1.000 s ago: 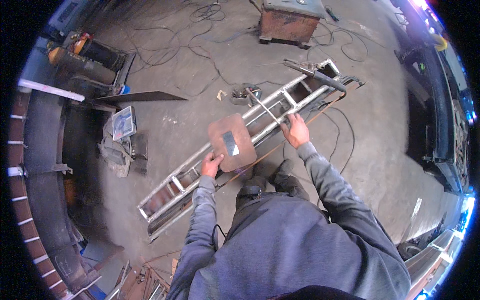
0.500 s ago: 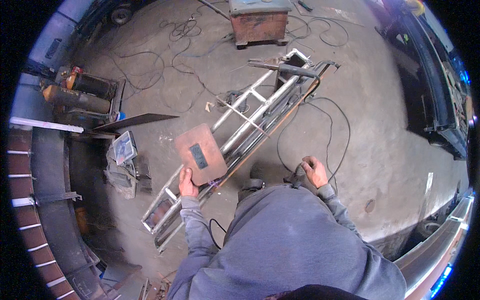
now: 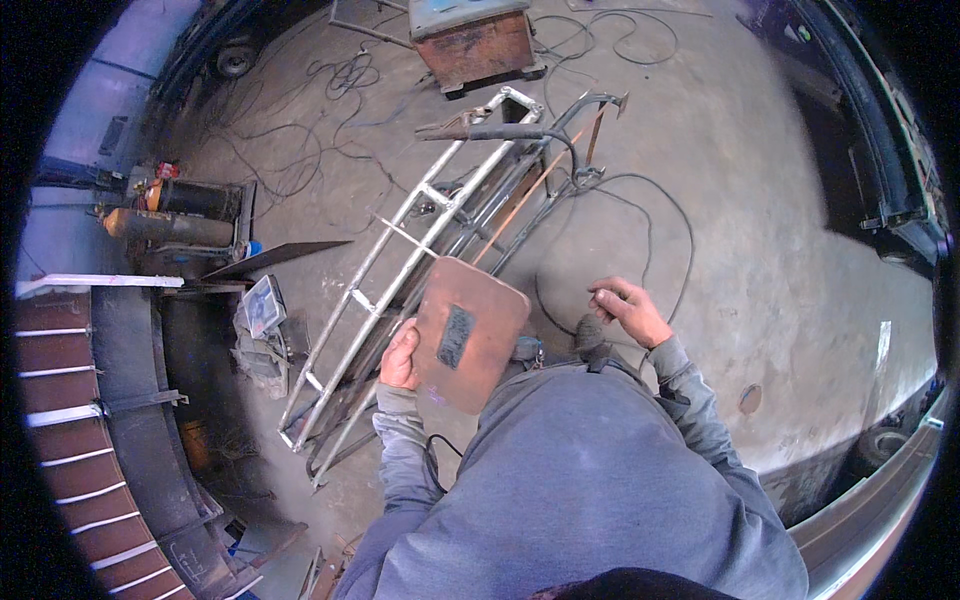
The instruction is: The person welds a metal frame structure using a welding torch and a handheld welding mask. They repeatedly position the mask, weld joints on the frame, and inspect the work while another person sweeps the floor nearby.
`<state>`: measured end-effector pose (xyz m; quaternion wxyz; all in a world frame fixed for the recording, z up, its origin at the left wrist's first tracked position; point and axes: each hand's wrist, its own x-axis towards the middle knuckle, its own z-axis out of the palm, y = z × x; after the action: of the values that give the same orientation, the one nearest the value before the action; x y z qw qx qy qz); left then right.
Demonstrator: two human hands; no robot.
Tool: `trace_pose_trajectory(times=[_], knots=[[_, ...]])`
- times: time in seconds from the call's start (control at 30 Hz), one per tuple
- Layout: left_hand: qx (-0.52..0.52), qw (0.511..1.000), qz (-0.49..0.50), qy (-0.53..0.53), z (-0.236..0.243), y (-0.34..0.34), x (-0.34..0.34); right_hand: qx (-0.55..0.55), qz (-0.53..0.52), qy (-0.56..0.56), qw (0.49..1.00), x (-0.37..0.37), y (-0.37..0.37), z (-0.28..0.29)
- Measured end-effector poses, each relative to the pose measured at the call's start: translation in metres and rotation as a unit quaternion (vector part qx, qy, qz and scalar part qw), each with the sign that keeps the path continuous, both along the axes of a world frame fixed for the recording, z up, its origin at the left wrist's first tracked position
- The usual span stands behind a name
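Note:
My left hand (image 3: 400, 357) grips the edge of a brown hand-held welding shield (image 3: 490, 310) with a dark window in its middle. The shield is tilted in front of my body and covers part of a long silvery tubular metal frame (image 3: 366, 302) lying on the floor. Across the frame's far end rests an electrode holder (image 3: 500, 132), its black cable looping down to the right. To the right of the shield, my right hand (image 3: 633, 309) is raised with fingers curled and thumb pressed in. Whatever they may hold is too small to make out.
A rusty red box with a grey top (image 3: 475, 55) stands beyond the frame. Cables (image 3: 690, 240) loop over the floor. Gas cylinders (image 3: 165, 226), a dark sheet (image 3: 285, 258) and a clear case (image 3: 264, 308) are at left. Long dark steelwork (image 3: 880, 150) lines the right side.
The welding shield has moved right, closer to my body, and turned in my left hand. My right hand has risen slightly, fingers still curled. The view has shifted.

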<state>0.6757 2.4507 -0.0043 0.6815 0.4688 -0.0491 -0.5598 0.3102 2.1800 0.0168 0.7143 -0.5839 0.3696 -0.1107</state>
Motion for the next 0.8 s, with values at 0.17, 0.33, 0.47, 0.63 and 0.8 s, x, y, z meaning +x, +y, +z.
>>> trace_pose_trajectory(times=[0.17,0.33,0.47,0.63,0.8], knots=[[0.011,0.994,-0.112,0.014,0.014,-0.051,-0.035,0.160,0.020,-0.119,0.980,0.005,-0.015,0.027],[0.109,0.972,-0.173,-0.115,0.003,-0.103,-0.037,0.125,0.121,-0.103,0.979,0.017,-0.046,0.035],[0.053,0.981,-0.176,-0.056,-0.027,-0.154,-0.020,0.157,0.133,-0.054,0.977,0.030,-0.089,0.029],[-0.051,0.992,-0.104,0.041,0.025,-0.202,-0.033,0.244,0.047,-0.088,0.965,0.047,-0.150,0.029],[0.084,0.990,-0.101,-0.058,-0.001,-0.173,-0.038,0.261,0.116,-0.074,0.955,0.101,-0.187,0.035]])
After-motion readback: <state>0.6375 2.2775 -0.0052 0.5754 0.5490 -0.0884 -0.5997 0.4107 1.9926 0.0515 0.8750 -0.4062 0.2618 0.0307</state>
